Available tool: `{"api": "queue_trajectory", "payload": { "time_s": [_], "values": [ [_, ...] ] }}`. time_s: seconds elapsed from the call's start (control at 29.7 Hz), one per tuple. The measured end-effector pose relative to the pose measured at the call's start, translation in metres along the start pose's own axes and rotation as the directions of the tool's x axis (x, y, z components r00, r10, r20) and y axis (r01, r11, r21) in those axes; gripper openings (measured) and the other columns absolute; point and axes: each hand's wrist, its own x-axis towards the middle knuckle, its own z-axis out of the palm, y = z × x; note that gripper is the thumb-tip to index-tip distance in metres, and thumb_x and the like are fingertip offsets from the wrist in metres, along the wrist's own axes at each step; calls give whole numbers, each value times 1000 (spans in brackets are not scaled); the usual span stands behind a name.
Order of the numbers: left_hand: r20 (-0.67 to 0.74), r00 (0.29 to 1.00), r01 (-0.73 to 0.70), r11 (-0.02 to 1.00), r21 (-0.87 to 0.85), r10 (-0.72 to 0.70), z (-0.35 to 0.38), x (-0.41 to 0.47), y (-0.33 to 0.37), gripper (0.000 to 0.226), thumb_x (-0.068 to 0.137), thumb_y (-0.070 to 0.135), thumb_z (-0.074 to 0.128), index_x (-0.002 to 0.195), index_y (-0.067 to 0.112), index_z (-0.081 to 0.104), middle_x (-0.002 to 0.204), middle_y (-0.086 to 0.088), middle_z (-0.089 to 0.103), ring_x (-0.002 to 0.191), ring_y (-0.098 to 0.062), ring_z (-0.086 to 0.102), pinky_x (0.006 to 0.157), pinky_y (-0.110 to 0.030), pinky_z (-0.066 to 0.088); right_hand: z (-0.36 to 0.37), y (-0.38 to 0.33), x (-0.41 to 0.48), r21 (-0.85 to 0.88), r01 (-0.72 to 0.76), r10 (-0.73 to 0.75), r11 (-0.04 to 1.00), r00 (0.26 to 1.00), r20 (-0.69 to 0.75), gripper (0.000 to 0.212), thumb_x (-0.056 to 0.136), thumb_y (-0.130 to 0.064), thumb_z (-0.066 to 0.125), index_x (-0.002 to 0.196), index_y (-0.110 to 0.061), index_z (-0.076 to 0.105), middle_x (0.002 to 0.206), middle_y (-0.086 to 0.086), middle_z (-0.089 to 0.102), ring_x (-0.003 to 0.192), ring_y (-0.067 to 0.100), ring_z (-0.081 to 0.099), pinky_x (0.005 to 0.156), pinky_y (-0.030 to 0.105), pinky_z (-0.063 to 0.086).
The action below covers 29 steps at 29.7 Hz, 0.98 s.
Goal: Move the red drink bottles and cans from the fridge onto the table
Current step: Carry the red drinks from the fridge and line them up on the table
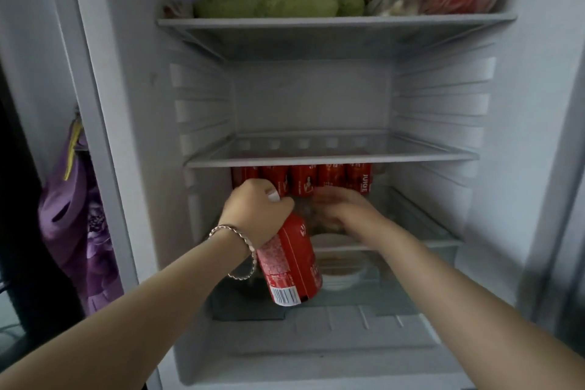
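Left hand (257, 215) clasps a red can (292, 266) by its top for carrying — right hand (343, 207), fingers outstretched, reaches toward the shelved cans (304, 180).

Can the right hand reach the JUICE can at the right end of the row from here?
Probably yes. The right hand is empty and just short of the JUICE can, nothing between; the left hand with its held can sits clear to the left.
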Motion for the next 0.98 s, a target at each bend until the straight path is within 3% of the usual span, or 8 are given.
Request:
{"api": "queue_trajectory", "payload": {
  "time_s": [0.1, 0.27, 0.44, 0.5, 0.57, 0.64, 0.71, 0.98],
  "values": [
    [65, 995, 86, 987, -133, -78, 20, 3, 4, 24, 82, 21, 60, 63, 7, 54, 62, -6, 56, 63, -20, 56, 62, -34, 50, -25, 15, 41, -105, -67, 38, 992, 966, -254, 34, 83, -5, 61, 117, -6, 60, 117, 10, 63, 105, 25, 61, 90, 34, 50],
    [114, 976, 210, 940, -268, -185, 53, 16, 17, 36, 80, 13, 60, 49, 12, 41, 50, -2, 46, 50, -16, 46, 54, -27, 39, -64, 40, 88, -214, -223, 150, 951, 939, -309, 63, 78, -8, 69, 135, 0, 43, 129, 17, 56, 117, 28, 56, 96, 33, 48],
    [196, 938, 339, 874, -348, -286, 72, 37, 19, 21, 77, 6, 61, 59, 7, 51, 59, -7, 52, 54, -18, 51, 56, -28, 42, -91, 67, 135, -227, -237, 187, 945, 957, -221, 125, 55, -13, 81, 149, 0, -1, 149, 17, 34, 135, 31, 39, 109, 42, 39],
    [224, 927, 369, 844, -390, -302, 75, 43, 19, 17, 77, 3, 61, 62, 5, 54, 61, -9, 54, 56, -20, 53, 59, -29, 44, -110, 98, 183, -125, -215, 189, 969, 964, -189, 144, 26, -18, 84, 149, -5, 11, 140, 14, 47, 124, 30, 51, 101, 46, 47],
    [236, 920, 384, 830, -404, -312, 77, 48, 16, 16, 78, 4, 61, 62, 4, 56, 61, -9, 56, 56, -20, 54, 61, -29, 45, -111, 98, 186, -21, -191, 182, 981, 957, -228, 140, 15, -16, 84, 144, -3, 30, 125, 13, 59, 106, 26, 61, 84, 40, 56],
    [242, 916, 394, 827, -401, -320, 77, 50, 15, 16, 78, 4, 61, 63, 4, 57, 61, -9, 56, 56, -21, 54, 62, -29, 45, -104, 84, 172, 61, -157, 167, 986, 954, -247, 110, 40, -6, 89, 138, 0, 39, 123, 14, 60, 99, 25, 63, 76, 35, 56],
    [252, 917, 388, 840, -380, -310, 76, 52, 17, 15, 78, 4, 61, 63, 4, 57, 61, -9, 55, 56, -20, 53, 60, -28, 44, -100, 80, 168, 68, -144, 157, 987, 947, -278, 86, 56, -8, 89, 132, -2, 48, 127, 13, 59, 111, 26, 61, 89, 37, 53],
    [384, 913, 155, 988, -24, -134, 53, 39, 23, 21, 89, 26, 59, 72, 12, 60, 68, -1, 60, 54, -6, 57, 43, -17, 44, -73, 52, 110, -109, -198, 154, 974, 934, -323, 85, 62, -21, 87, 134, -7, 45, 135, 12, 53, 122, 25, 53, 101, 36, 46]
  ]
}}
